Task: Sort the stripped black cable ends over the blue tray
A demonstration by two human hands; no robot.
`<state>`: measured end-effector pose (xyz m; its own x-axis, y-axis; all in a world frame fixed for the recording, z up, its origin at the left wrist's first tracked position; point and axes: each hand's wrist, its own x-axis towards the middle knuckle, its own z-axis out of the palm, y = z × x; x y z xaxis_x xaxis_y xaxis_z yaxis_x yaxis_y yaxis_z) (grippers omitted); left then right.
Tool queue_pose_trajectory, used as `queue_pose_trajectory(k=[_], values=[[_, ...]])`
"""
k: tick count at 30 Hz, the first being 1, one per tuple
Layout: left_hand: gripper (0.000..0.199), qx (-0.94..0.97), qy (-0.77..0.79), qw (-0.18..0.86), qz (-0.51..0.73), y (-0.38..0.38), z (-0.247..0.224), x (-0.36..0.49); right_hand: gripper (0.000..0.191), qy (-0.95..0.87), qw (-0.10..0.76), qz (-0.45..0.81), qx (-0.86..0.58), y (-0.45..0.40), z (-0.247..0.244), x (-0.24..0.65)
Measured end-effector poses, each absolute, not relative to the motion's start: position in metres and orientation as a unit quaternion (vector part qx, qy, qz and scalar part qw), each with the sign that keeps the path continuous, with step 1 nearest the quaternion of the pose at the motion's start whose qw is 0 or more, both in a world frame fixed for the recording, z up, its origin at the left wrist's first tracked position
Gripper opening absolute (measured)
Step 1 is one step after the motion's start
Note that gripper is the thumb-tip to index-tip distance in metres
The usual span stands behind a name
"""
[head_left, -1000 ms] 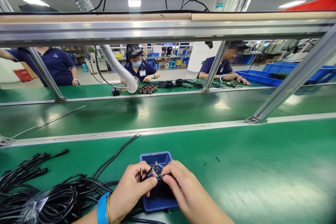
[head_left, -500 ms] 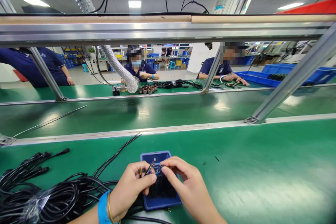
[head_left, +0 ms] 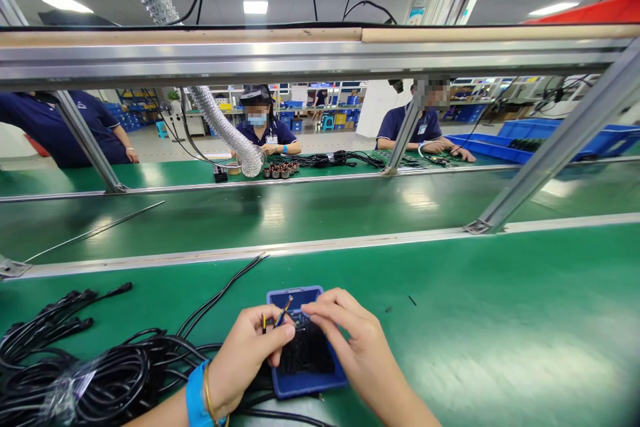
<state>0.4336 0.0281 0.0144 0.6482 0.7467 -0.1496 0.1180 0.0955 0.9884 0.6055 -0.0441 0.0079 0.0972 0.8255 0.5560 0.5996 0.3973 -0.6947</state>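
My left hand [head_left: 257, 341], with a blue band at the wrist, is closed on a cable end whose thin coloured wires [head_left: 284, 313] stick up past the thumb. Just to its right, my right hand [head_left: 350, 328] has thumb and fingertips pinched together, apart from the wires; whatever they hold is too small to make out. Beneath both hands stands a small blue bin [head_left: 310, 389] with black pieces [head_left: 307, 350] inside, and small bluish bits lie toward its back. The hands cover part of its sides.
Coiled black cables [head_left: 115, 373] lie at left, some with connectors [head_left: 75, 310]. Two cable ends reach toward the metal rail [head_left: 310, 247]. A slanted metal post [head_left: 550, 147] rises at right. Beyond the belt, co-workers sit near copper-coloured coils [head_left: 281, 170] and blue trays [head_left: 575, 137].
My right hand has drawn slightly away from the wires, its fingertips moving a little up and left. The left hand has shifted slightly left, still holding the cable end.
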Motion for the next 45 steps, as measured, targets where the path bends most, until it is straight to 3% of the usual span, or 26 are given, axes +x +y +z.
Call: queue_pose_trajectory(k=[5, 8, 14, 19, 23, 27, 29, 33, 35, 40, 42, 45], values=[[0.030, 0.632, 0.344, 0.653, 0.235, 0.027, 0.018, 0.433, 0.014, -0.677, 0.483, 0.130, -0.540, -0.046, 0.011, 0.604], [0.030, 0.635, 0.352, 0.645, 0.241, 0.027, 0.018, 0.434, 0.020, -0.680, 0.457, 0.132, -0.559, -0.043, 0.010, 0.604], [0.028, 0.613, 0.362, 0.651, 0.264, 0.027, 0.014, 0.436, 0.002, -0.756, 0.162, -0.030, -0.634, -0.025, -0.019, 0.589], [0.027, 0.616, 0.359, 0.651, 0.260, 0.026, 0.015, 0.436, 0.009, -0.762, 0.112, -0.059, -0.635, -0.021, -0.023, 0.581], [0.025, 0.618, 0.357, 0.653, 0.251, 0.026, 0.016, 0.436, 0.008, -0.740, 0.170, -0.005, -0.651, -0.030, -0.007, 0.592], [0.025, 0.625, 0.353, 0.651, 0.246, 0.026, 0.015, 0.436, 0.015, -0.667, 0.391, 0.116, -0.624, -0.038, 0.004, 0.601], [0.025, 0.626, 0.354, 0.650, 0.246, 0.026, 0.014, 0.436, 0.017, -0.658, 0.443, 0.112, -0.598, -0.039, 0.003, 0.604], [0.026, 0.626, 0.349, 0.649, 0.255, 0.026, 0.016, 0.435, 0.021, -0.743, 0.344, -0.079, -0.569, -0.036, -0.007, 0.602], [0.027, 0.633, 0.338, 0.650, 0.248, 0.026, 0.017, 0.435, 0.021, -0.766, 0.316, -0.115, -0.547, -0.036, -0.009, 0.599], [0.028, 0.638, 0.337, 0.656, 0.223, 0.026, 0.017, 0.433, 0.019, -0.717, 0.449, 0.059, -0.529, -0.042, 0.002, 0.599], [0.029, 0.637, 0.341, 0.654, 0.221, 0.026, 0.018, 0.434, 0.018, -0.689, 0.489, 0.075, -0.530, -0.045, 0.007, 0.602], [0.030, 0.633, 0.347, 0.655, 0.223, 0.026, 0.019, 0.434, 0.019, -0.703, 0.481, 0.036, -0.522, -0.047, 0.010, 0.603]])
